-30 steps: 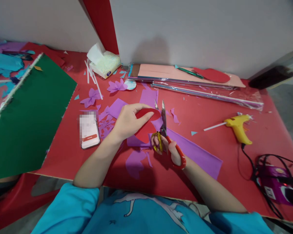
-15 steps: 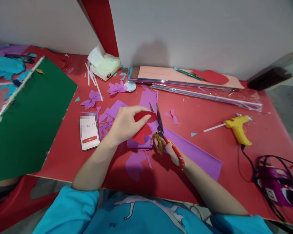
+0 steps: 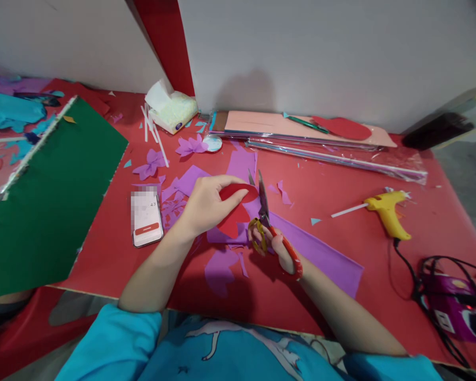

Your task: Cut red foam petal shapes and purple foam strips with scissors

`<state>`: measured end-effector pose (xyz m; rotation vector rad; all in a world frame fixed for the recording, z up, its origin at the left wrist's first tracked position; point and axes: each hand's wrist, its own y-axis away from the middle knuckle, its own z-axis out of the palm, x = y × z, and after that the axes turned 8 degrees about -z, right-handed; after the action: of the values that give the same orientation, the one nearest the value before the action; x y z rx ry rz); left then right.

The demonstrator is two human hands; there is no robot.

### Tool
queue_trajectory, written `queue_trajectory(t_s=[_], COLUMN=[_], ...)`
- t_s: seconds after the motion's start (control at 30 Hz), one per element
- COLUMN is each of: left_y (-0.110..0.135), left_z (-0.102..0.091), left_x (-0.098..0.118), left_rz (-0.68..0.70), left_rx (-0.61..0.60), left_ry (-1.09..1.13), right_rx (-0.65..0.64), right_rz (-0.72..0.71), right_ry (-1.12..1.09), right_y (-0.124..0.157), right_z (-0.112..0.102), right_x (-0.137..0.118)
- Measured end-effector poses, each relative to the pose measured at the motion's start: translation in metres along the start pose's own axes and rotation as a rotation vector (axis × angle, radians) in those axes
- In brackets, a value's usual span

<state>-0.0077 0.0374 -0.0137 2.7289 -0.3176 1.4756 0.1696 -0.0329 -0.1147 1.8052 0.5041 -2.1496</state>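
Note:
Between the thumb and fingers of my left hand (image 3: 208, 203) is a piece of red paper (image 3: 234, 219) with a curved edge, held above the table. My right hand (image 3: 275, 246) grips scissors (image 3: 264, 203) with one red and one yellow handle. Their blades point away from me and stand apart, just right of the red paper's edge. Whether they touch it I cannot tell. Under both hands lie purple paper (image 3: 317, 248) and cut purple scraps (image 3: 222, 270).
A phone (image 3: 147, 217) lies left of my left arm, beside a large green board (image 3: 63, 196). Paper flowers (image 3: 191, 145), a tissue pack (image 3: 174, 111) and paper packs (image 3: 262, 123) line the back. At right are a yellow glue gun (image 3: 386, 209) and a purple power box (image 3: 448, 307) with cables.
The scissors have shifted slightly right, a little away from the red paper, with the blades still apart. My left hand keeps its hold. The whole view has moved very slightly.

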Motion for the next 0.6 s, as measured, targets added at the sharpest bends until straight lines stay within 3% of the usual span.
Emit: queue_trajectory(t_s=[0.6], left_y=[-0.0038], left_z=[-0.0039], left_x=[-0.0012], left_rz=[-0.020], left_rx=[-0.051], left_ry=[0.019], right_rx=[-0.029], right_rz=[-0.076], right_ry=[0.050], right_y=[-0.0021], right_z=[-0.0008], right_x=[-0.0028])
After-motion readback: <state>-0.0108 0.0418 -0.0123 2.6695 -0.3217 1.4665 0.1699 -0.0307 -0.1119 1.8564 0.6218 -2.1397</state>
